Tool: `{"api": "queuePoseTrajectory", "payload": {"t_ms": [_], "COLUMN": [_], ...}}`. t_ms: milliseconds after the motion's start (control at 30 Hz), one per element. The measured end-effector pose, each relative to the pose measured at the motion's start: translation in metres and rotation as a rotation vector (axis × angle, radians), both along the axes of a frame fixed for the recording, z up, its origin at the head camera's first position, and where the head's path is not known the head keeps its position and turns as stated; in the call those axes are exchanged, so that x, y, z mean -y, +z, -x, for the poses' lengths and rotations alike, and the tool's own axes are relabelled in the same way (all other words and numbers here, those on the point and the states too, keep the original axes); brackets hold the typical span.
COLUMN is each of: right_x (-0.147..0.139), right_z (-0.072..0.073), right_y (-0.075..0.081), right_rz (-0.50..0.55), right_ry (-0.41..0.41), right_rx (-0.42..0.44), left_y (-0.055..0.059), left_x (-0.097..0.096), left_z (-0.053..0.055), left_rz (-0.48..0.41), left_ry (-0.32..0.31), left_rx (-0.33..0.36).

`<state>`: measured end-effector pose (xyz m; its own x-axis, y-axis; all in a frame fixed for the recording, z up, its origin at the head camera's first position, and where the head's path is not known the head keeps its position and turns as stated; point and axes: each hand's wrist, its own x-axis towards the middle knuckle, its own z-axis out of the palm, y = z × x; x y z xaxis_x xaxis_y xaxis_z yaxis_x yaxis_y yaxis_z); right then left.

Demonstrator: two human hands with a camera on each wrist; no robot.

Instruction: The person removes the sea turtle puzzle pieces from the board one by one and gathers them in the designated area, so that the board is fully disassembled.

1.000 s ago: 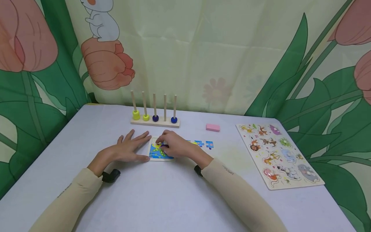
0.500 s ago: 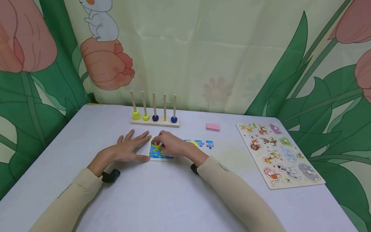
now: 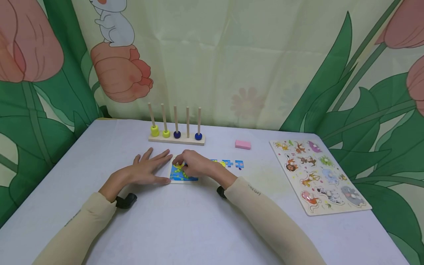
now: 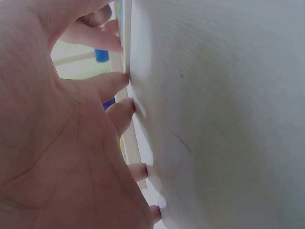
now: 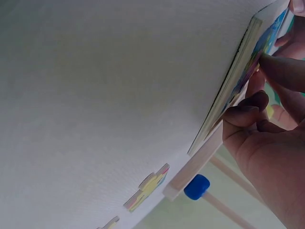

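Note:
A small jigsaw puzzle board (image 3: 179,176) with a blue and yellow-green picture lies flat in front of me, partly hidden by my right hand. My left hand (image 3: 147,172) is spread on the table along the board's left side, thumb and fingertips at its edge. Over the board's upper part, my right hand (image 3: 196,164) has its fingers curled down; in the right wrist view, thumb and forefinger pinch a puzzle piece (image 5: 251,70) against the picture. Most of that piece is covered. Loose puzzle pieces (image 3: 228,163) lie in a row to the right, including a blue one (image 3: 239,164).
Behind the hands stands a wooden peg rack (image 3: 177,140) with yellow and blue beads on upright pegs. A pink eraser-like block (image 3: 243,144) lies right of it. An animal knob-puzzle board (image 3: 319,178) lies at the table's right side. A printed curtain (image 3: 212,66) hangs behind.
My right hand has shifted slightly left over the board, and the dark piece seen by its fingers is now mostly covered. My left hand stays in place.

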<state>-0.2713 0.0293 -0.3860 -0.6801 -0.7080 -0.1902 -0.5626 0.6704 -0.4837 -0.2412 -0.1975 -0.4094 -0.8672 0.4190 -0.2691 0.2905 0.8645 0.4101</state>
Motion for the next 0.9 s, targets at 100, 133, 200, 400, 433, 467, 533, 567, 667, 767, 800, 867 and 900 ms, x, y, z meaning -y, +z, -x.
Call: {"api": "queuePoseTrajectory", "payload": {"t_ms": [100, 133, 200, 400, 433, 467, 533, 567, 667, 767, 800, 867, 900], "right_x": [0.0006, 0.0008, 0.0012, 0.0004, 0.0002, -0.0001, -0.0006, -0.0009, -0.0019, -0.0029, -0.0032, -0.0038, -0.0039], "right_z": [-0.0003, -0.0004, -0.0007, -0.0015, -0.0018, -0.0019, -0.0022, -0.0023, -0.0024, -0.0027, -0.003, -0.0038, -0.0039], "right_y": [0.0002, 0.0002, 0.0002, -0.0014, -0.0015, -0.0015, -0.0011, -0.001, -0.0006, -0.0006, -0.0006, -0.0004, -0.0006], "right_rz": [0.003, 0.006, 0.01, 0.008, 0.006, 0.006, 0.011, 0.015, 0.029, 0.038, 0.04, 0.048, 0.054], "right_ry": [-0.01, -0.012, -0.015, -0.02, -0.022, -0.022, -0.021, -0.02, -0.016, -0.009, -0.008, -0.006, -0.003], "right_rx": [0.009, 0.008, 0.005, -0.038, -0.043, -0.048, -0.057, -0.059, -0.064, -0.07, -0.073, -0.074, -0.075], "left_y": [0.0002, 0.0003, 0.0001, 0.0002, 0.0004, 0.0008, 0.001, 0.001, 0.0009, 0.001, 0.0013, 0.0017, 0.0019], "left_x": [-0.0006, -0.0005, -0.0005, -0.0013, -0.0013, -0.0011, -0.001, -0.001, -0.0009, -0.0008, -0.0008, -0.0008, -0.0007], "left_z": [0.0004, 0.0003, 0.0003, 0.0005, 0.0004, 0.0001, -0.0001, -0.0002, -0.0004, -0.0008, -0.0009, -0.0013, -0.0014], "left_rz": [0.003, 0.005, 0.009, 0.017, 0.018, 0.018, 0.015, 0.013, 0.01, 0.008, 0.008, 0.006, 0.007], "left_ry": [0.004, 0.005, 0.004, 0.004, 0.005, 0.004, 0.004, 0.004, 0.004, 0.004, 0.003, 0.001, 0.0], "left_rx": [0.005, 0.004, 0.001, -0.004, -0.004, -0.005, -0.003, -0.002, 0.0, 0.0, -0.001, 0.0, 0.001]}}
